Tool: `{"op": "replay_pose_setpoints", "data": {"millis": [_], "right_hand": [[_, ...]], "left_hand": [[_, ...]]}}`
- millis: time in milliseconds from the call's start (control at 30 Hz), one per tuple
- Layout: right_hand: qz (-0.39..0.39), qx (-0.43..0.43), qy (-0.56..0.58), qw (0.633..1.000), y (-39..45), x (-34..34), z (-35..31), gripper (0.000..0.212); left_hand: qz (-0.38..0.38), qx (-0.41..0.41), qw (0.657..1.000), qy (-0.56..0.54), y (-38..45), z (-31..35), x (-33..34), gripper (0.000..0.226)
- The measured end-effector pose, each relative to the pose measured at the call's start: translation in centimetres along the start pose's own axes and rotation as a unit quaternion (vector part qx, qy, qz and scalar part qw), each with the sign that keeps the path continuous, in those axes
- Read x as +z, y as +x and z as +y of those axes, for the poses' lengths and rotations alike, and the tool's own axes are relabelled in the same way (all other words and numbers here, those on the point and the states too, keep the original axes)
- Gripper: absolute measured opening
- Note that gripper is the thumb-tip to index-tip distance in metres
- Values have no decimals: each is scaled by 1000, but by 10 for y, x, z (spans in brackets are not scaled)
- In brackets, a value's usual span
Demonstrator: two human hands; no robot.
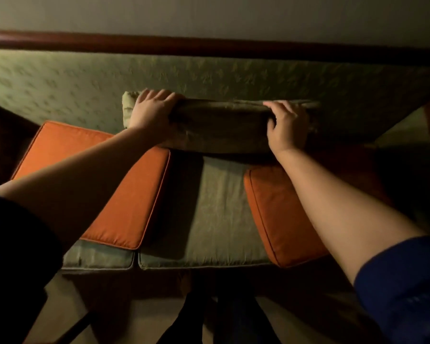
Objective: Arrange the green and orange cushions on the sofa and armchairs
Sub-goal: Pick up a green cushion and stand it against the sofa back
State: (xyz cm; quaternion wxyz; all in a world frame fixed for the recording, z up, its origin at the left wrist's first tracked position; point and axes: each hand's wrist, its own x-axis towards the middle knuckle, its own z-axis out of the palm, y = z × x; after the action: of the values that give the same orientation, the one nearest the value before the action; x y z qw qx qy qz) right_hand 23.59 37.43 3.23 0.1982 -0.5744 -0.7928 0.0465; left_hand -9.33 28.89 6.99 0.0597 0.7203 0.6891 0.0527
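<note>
Gripping the green cushion (221, 125) along its top edge at the sofa (60, 78) backrest, left hand (152, 115) and right hand (287, 127) fingers clenched, orange cushions (124, 184) flank bare seat (right one shadowed).

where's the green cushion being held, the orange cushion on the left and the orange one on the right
green cushion (219, 130): head view, on its dark front face between the two hands
left orange cushion (134, 194): head view, on its top face right of the forearm
right orange cushion (278, 209): head view, on its top face left of the forearm
</note>
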Motion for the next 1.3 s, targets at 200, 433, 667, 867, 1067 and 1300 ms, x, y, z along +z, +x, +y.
{"op": "replay_pose_setpoints", "data": {"millis": [200, 433, 667, 867, 1067, 1300], "right_hand": [[-44, -24, -32, 998, 75, 45, 12, 50], [-55, -86, -75, 992, 109, 73, 26, 94], [-9, -68, -75, 995, 109, 93, 27, 91], [-36, -32, -80, 996, 100, 81, 11, 86], [-76, -10, -31, 997, 79, 49, -31, 77], [-156, -54, 164, 973, 36, -19, -125, 61]], "left_hand": [[11, -81, 996, 26, 70, -24, 25, 78], [69, -62, 994, 63, 113, -49, 45, 74], [80, -55, 992, 81, 125, -60, 63, 77], [54, -60, 994, 67, 118, -54, 49, 78], [11, -110, 994, 21, 91, -41, 20, 79], [-39, -164, 979, -114, -15, -24, -48, 61]]}}
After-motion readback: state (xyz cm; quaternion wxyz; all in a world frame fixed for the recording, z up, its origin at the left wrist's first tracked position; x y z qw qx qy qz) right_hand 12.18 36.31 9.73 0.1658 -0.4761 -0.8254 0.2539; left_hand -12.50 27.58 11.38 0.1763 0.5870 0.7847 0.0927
